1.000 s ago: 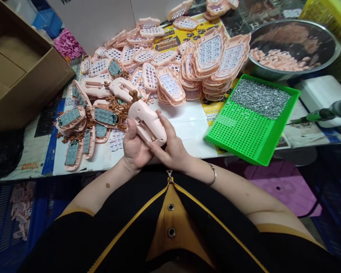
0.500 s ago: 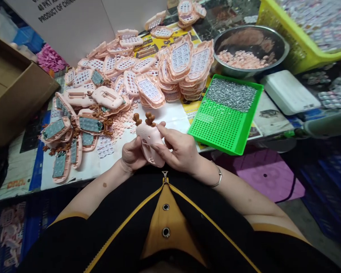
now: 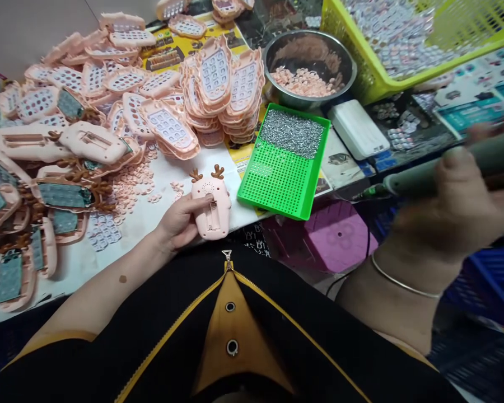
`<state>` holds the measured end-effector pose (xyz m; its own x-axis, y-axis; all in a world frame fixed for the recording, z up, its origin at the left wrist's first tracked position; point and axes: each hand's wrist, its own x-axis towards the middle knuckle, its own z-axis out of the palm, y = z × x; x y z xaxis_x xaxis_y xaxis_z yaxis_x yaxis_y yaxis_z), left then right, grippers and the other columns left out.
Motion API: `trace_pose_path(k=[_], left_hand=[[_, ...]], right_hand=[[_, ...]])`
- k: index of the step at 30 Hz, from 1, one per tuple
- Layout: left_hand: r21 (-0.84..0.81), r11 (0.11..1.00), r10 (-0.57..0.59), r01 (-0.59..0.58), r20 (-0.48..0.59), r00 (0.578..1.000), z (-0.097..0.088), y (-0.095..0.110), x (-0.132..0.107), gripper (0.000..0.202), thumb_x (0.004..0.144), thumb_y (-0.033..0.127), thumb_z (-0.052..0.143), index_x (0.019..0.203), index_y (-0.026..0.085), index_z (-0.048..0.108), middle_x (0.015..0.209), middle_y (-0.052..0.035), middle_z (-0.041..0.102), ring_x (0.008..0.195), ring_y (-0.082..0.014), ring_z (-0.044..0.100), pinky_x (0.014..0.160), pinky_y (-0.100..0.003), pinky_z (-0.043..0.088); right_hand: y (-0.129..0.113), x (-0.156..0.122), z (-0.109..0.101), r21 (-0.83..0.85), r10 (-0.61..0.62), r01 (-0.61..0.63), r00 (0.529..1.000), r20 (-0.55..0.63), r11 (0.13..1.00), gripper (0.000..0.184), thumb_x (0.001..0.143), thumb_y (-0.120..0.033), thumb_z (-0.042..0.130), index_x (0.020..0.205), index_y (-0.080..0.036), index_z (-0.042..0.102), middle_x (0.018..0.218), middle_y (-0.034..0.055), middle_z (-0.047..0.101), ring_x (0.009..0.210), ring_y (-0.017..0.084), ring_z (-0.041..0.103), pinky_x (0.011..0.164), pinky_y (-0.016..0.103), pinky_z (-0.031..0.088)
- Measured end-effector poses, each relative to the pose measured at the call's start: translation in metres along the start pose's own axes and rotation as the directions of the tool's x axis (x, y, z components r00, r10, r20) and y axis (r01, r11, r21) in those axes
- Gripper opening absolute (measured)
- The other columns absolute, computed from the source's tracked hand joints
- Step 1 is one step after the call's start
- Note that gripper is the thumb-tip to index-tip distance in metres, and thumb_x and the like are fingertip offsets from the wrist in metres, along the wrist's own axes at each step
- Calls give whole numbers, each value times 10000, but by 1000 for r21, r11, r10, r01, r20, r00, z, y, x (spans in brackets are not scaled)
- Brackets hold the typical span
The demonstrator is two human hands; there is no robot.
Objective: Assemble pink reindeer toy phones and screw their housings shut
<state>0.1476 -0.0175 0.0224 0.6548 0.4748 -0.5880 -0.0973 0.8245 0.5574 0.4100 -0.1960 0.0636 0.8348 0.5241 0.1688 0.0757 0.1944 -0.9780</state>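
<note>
My left hand (image 3: 180, 221) holds a pink toy phone (image 3: 218, 215) with brown antlers, its back turned up and the battery slot showing. The thumb lies on the back and the fingers are beneath it. At the right, my right hand (image 3: 449, 207), smeared by motion, is wrapped round the thick grey body of an electric screwdriver (image 3: 420, 173), its thin tip pointing left. Between the hands lies a green tray (image 3: 273, 190) with many small silver screws (image 3: 292, 133) in its far half.
Pink phone shells with keypads (image 3: 214, 73) stand stacked behind. Shells with green circuit boards (image 3: 63, 193) and loose pink buttons (image 3: 130, 187) lie left. A steel bowl (image 3: 311, 95), a white box (image 3: 359, 129) and a yellow basket (image 3: 353, 61) stand right. A purple stool (image 3: 336, 235) is below.
My right hand has left the toy phone, moved far right and closed round the electric screwdriver. My left hand keeps the phone, now turned flatter. The view has shifted to the right.
</note>
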Motion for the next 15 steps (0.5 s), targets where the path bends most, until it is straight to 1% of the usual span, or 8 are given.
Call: trace_pose_path(k=[2,3,4,6,9,11,12,15], left_hand=[[-10,1000,-23,22,-42,999,4,-1,5,230,759,69,721,984,117,729,866,-92,786,753,-200,744,750,-324,634],[-12,1000,-27,26,-57,998,5,-1,6,219,763,61,714,975,116,729,854,-87,783,743,-196,741,743,-318,632],[-11,1000,-30,29,-67,997,6,-1,8,213,765,60,710,970,114,729,847,-84,782,740,-194,739,743,-317,630],[5,999,-34,35,-75,997,7,-1,10,216,767,72,712,978,112,729,850,-84,782,754,-199,739,776,-332,627],[25,999,-27,29,-59,998,6,-1,12,239,766,84,717,1002,115,730,857,-88,782,768,-209,740,834,-361,621],[22,1000,-15,16,-37,999,5,-2,14,254,767,79,720,1017,125,729,861,-84,782,764,-211,738,829,-364,619],[22,1000,-10,11,-28,1000,4,-2,14,259,768,79,724,1022,130,729,866,-82,782,766,-211,737,815,-358,618],[31,999,-11,12,-25,1000,2,-3,15,265,763,88,743,1024,132,736,897,-84,782,790,-205,735,775,-327,612]], right_hand=[[-2,5,-6,-103,-224,217,973,-53,971,291,726,-344,879,971,-472,791,977,-138,778,1046,212,755,947,368,573],[-2,6,-5,-147,-277,271,961,-19,951,314,723,-316,880,1006,-426,800,966,-104,784,1020,218,756,986,388,559],[-3,8,-3,-154,-272,273,962,31,949,314,730,-314,873,1027,-390,805,956,-77,784,996,216,754,1000,394,551],[-4,10,8,-94,-273,281,958,86,955,273,746,-307,858,1012,-348,812,944,-43,773,920,198,740,946,386,566],[-5,16,31,21,-398,397,915,71,917,170,751,-280,852,904,-345,821,862,-43,716,755,151,669,771,350,579],[-4,20,44,56,-473,470,875,103,881,221,737,-335,872,946,-379,815,958,-48,696,793,149,656,753,339,572],[-2,23,48,63,-492,488,856,162,870,298,737,-407,871,1026,-394,801,1040,-39,693,853,167,665,775,350,578],[6,28,55,-14,-411,458,811,416,889,587,774,-616,787,1298,-378,673,1181,43,673,1040,251,664,856,425,590]])
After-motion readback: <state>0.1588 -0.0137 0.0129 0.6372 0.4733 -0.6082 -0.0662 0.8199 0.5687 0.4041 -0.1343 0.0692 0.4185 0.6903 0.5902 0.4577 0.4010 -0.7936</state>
